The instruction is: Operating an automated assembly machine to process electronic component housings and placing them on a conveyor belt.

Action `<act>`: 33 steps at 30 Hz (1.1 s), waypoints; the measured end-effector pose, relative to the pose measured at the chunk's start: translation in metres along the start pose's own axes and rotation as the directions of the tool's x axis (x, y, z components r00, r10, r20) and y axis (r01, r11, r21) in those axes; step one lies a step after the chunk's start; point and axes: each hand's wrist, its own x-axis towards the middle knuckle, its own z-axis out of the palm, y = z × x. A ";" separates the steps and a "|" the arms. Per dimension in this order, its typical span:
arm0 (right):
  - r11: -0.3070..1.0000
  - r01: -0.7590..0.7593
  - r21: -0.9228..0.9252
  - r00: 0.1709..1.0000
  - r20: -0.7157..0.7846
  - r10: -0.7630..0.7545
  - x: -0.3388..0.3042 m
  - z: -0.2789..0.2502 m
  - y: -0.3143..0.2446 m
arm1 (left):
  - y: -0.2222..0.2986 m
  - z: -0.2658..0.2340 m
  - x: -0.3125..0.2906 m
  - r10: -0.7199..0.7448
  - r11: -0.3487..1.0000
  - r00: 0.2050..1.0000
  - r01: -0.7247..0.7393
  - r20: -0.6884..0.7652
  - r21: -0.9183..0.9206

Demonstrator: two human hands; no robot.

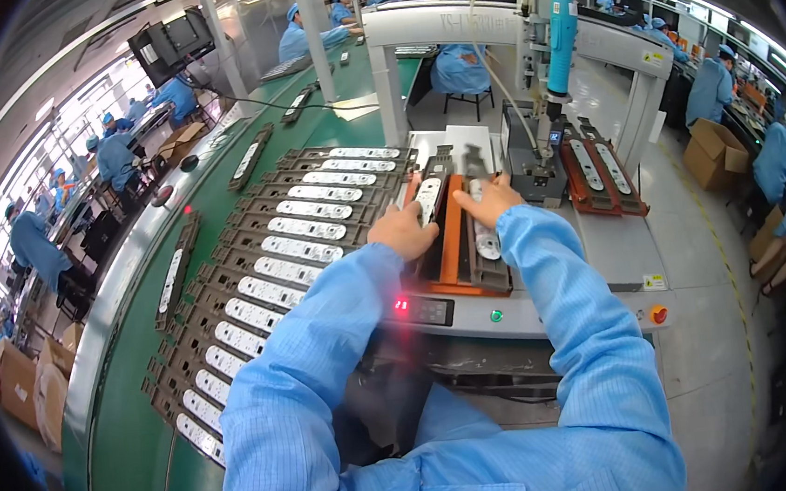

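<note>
An orange fixture [455, 231] on the machine bed carries two long dark trays, each with a pale, perforated circuit board strip. My left hand [404, 230] is closed at the left edge of the left dark tray [440, 161], its fingers near the white board strip [428, 199]. Over the right dark tray, my right hand [490, 201] has its thumb and fingers on either side, gripping it. That tray's board strip [487, 243] is slightly smeared by motion and partly covered by the hand.
Left of me, many similar trays with white strips [302, 246] lie in a row on the green conveyor [135, 399]. A teal screwdriver unit [562, 42] hangs from the white gantry [434, 23]. Another orange fixture [603, 171] stands right. A red knob [658, 315] sits on the machine's front.
</note>
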 end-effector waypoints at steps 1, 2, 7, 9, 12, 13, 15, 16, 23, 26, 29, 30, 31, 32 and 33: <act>1.000 0.008 0.004 1.000 0.011 -0.008 -0.002 0.001 -0.001 | 0.002 0.005 0.003 -0.001 1.000 1.000 0.002 -0.025 0.028; 0.999 0.038 -0.020 0.998 0.058 -0.036 -0.005 -0.001 -0.003 | 0.007 0.002 0.001 0.002 1.000 1.000 -0.001 -0.022 0.027; 0.931 0.345 -0.120 0.938 0.010 -0.347 -0.031 -0.002 0.006 | 0.003 0.003 0.002 0.153 0.975 0.986 -0.162 0.070 0.151; 0.908 0.412 -0.081 0.911 0.002 -0.413 -0.042 0.007 0.009 | 0.000 0.010 0.002 0.299 0.946 0.951 -0.284 -0.081 0.153; 0.889 0.455 -0.048 0.890 -0.014 -0.456 -0.053 0.010 0.012 | 0.000 0.013 0.004 0.259 0.965 0.966 -0.258 -0.011 0.049; 0.890 0.454 -0.047 0.889 -0.041 -0.456 -0.054 0.014 0.016 | 0.000 0.011 0.005 0.254 0.965 0.967 -0.254 0.009 0.067; 0.893 0.448 -0.050 0.890 -0.069 -0.450 -0.051 0.017 0.022 | 0.003 0.009 0.005 0.254 0.965 0.967 -0.253 0.006 0.072; 0.890 0.454 -0.042 0.884 -0.109 -0.455 -0.050 0.019 0.022 | 0.004 0.008 0.005 0.248 0.966 0.969 -0.247 0.001 0.081; 0.910 0.406 -0.083 0.900 -0.139 -0.414 -0.053 0.028 -0.001 | -0.011 0.013 0.003 0.275 0.959 0.960 -0.271 -0.047 0.080; 0.913 0.403 -0.066 0.905 -0.118 -0.409 -0.056 0.031 0.002 | -0.006 0.011 -0.008 0.255 0.963 0.966 -0.251 -0.036 0.098; 0.932 0.358 -0.059 0.931 -0.052 -0.361 -0.058 0.036 0.008 | 0.005 0.018 -0.012 0.236 0.954 0.972 -0.229 -0.013 0.192; 0.942 0.330 -0.060 0.943 -0.025 -0.332 -0.058 0.036 0.009 | 0.007 0.019 -0.012 0.246 0.941 0.969 -0.231 -0.032 0.247; 0.949 0.309 -0.068 0.951 0.041 -0.307 -0.052 0.033 0.007 | 0.007 0.017 -0.008 0.257 0.936 0.966 -0.241 -0.029 0.255; 0.948 0.311 -0.061 0.950 0.055 -0.308 -0.049 0.034 0.005 | 0.004 0.014 -0.004 0.247 0.932 0.969 -0.238 0.001 0.272; 0.949 0.314 -0.010 0.949 0.012 -0.314 -0.042 0.034 0.002 | -0.001 0.009 0.003 0.263 0.938 0.965 -0.253 -0.010 0.237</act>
